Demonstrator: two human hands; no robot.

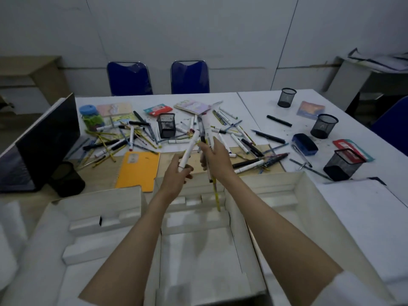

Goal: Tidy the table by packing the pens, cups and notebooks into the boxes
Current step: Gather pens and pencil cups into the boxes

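Observation:
My right hand [215, 161] grips a bundle of pens [206, 133] and a yellow pencil, held upright over the far edge of the middle box [198, 221]. Just to its left, my left hand [176, 173] pinches a white marker [188, 149]. Several loose pens and pencils [123, 140] litter the white table. An orange notebook [139, 170] lies left of my hands. Black mesh cups stand at the centre [166, 125], back right [286, 97], right [324, 126] and near right [342, 164]. Small notebooks [192, 106] lie at the back.
Open cardboard boxes with white foam inserts sit side by side in front of me, left [92, 228] and right [276, 195]. A dark monitor [44, 142] and a black cup [66, 180] stand at the left. A blue eraser [304, 144], a jar [91, 117] and two blue chairs [189, 77] lie beyond.

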